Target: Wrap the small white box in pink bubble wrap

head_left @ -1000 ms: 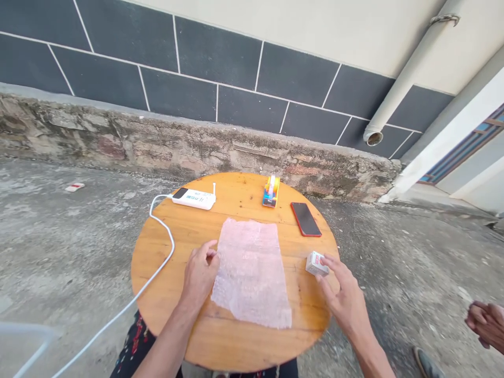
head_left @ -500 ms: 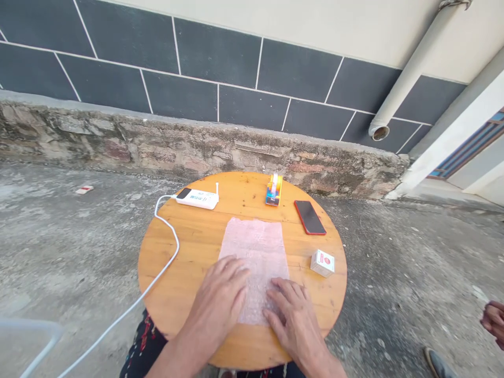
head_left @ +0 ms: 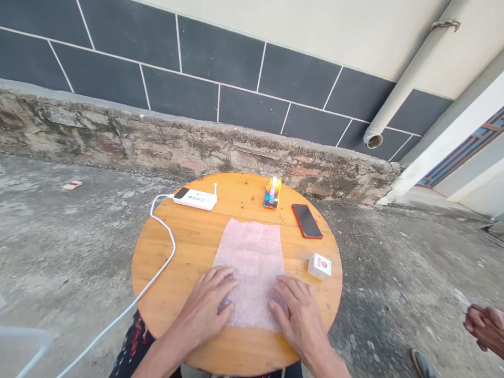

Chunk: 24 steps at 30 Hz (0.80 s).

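Note:
A pinkish sheet of bubble wrap (head_left: pixel 252 247) lies flat on the round wooden table (head_left: pixel 189 241). My left hand (head_left: pixel 212 299) rests on the sheet's left edge, its fingers apart and slightly bent. On the right edge lies my right hand (head_left: pixel 293 304), also with fingers spread and nothing gripped. A small white box (head_left: pixel 319 266) with a red mark stands just right of the sheet, close to my right hand.
At the table's back are a white device (head_left: pixel 196 199) with a white cable (head_left: pixel 167 262), a yellow-and-blue tape dispenser (head_left: pixel 272 192) and a red-edged phone (head_left: pixel 307 221). Another person's hands (head_left: pixel 486 325) show at the far right. Beyond the table runs a stone-based wall (head_left: pixel 173 152).
My left hand has slid left and back toward the sheet's left edge. My right hand stays on the right edge, shifted slightly. The view has tilted a little.

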Available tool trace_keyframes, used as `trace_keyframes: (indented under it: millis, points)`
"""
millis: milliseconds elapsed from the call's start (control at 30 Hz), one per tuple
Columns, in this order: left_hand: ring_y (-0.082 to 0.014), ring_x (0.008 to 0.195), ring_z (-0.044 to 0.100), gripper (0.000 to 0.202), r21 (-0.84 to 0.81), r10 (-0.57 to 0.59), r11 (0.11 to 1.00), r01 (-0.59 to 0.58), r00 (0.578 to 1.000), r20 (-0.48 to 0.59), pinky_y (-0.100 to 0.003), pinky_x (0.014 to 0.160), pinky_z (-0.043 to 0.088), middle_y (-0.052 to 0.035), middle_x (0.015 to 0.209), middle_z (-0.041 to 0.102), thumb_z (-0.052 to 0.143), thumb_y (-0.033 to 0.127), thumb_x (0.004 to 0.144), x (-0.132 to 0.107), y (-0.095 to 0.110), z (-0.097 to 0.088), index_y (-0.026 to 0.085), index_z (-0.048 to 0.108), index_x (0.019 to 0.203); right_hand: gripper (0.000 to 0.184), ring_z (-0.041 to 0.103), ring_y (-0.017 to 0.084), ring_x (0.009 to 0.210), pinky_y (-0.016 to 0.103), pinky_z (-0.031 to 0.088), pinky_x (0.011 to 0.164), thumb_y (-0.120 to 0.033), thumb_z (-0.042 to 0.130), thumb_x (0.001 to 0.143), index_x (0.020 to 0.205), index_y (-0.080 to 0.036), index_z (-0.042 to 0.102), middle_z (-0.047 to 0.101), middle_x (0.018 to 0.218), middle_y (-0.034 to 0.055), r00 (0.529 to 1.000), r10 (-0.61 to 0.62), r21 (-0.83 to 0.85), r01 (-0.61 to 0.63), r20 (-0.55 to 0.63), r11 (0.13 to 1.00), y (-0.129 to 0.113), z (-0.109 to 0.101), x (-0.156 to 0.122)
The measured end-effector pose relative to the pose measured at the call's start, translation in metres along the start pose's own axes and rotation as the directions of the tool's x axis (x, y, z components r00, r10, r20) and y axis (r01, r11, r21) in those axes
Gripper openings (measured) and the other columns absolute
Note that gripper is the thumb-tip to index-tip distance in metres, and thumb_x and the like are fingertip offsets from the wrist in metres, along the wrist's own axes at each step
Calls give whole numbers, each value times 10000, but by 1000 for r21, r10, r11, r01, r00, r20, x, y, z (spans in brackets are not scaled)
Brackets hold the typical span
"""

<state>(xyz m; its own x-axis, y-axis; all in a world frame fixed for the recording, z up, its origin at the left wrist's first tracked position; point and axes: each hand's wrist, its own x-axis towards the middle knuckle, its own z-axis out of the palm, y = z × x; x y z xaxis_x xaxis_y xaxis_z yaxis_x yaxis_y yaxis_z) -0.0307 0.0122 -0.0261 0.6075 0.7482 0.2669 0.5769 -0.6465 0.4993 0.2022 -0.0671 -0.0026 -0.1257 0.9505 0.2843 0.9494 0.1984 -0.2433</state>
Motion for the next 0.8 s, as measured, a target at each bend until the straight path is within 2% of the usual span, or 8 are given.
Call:
trace_keyframes:
  millis: [100, 200, 300, 433, 567, 700, 800]
  points:
    - [-297, 1217, 461, 432, -4, 15, 1000, -15, 999, -46, -493, 1017, 385, -81, 1311, 540, 529, 127, 716, -1, -3, 6, 255, 625, 1117, 404, 507, 280, 1160, 448, 411, 938, -217, 604, 819, 1221, -217, 566, 551, 1322, 80, 997, -61, 10, 61, 41, 998, -13, 3, 21]
    - [-295, 1218, 457, 455, -4, 26, 1000, -26, 997, -79, -491, 1026, 377, -81, 1314, 538, 518, 123, 705, -3, -3, 9, 250, 616, 1131, 447, 499, 287, 1195, 472, 382, 988, -284, 636, 809, 1244, -211, 563, 560, 1323, 86, 995, -83, -19, 84, 52, 996, -8, 7, 27]
    - [-291, 1207, 467, 439, -2, 20, 1000, -21, 996, -85, -479, 1018, 388, -81, 1297, 550, 519, 121, 694, -4, -1, 8, 237, 625, 1104, 381, 520, 290, 1177, 484, 395, 972, -265, 584, 848, 1219, -178, 580, 586, 1290, 108, 1000, -28, -100, 28, -1, 995, 13, 8, 10]
    - [-285, 1199, 470, 423, 9, 26, 1000, -25, 993, -114, -473, 1009, 392, -83, 1282, 557, 507, 116, 700, -5, 1, 8, 227, 626, 1091, 303, 538, 283, 1162, 466, 423, 938, -217, 515, 883, 1172, -172, 596, 583, 1290, 116, 992, 25, -164, -45, -123, 985, 30, 9, -32]
    - [-285, 1192, 468, 418, 32, 52, 998, -48, 989, -138, -476, 1000, 394, -82, 1271, 562, 502, 126, 709, -6, -1, 10, 230, 622, 1096, 314, 530, 269, 1182, 457, 428, 939, -222, 501, 895, 1200, -213, 573, 571, 1305, 93, 975, 59, -118, -86, -214, 989, 21, 21, -61]
    - [-296, 1229, 433, 428, 50, 84, 996, -77, 985, -154, -487, 1028, 368, -90, 1287, 545, 517, 131, 687, -6, 0, 9, 218, 634, 1089, 278, 532, 264, 1185, 489, 394, 973, -213, 444, 914, 1152, -194, 586, 605, 1254, 109, 919, 121, -27, -141, -374, 990, 12, 37, -65]
    - [-303, 1240, 427, 440, 40, 89, 996, -83, 980, -181, -483, 1046, 355, -93, 1283, 544, 533, 128, 648, -5, 1, 7, 206, 651, 1065, 262, 541, 257, 1170, 495, 380, 978, -202, 429, 916, 1118, -183, 596, 626, 1218, 115, 893, 146, 9, -157, -425, 988, 11, 43, -64]
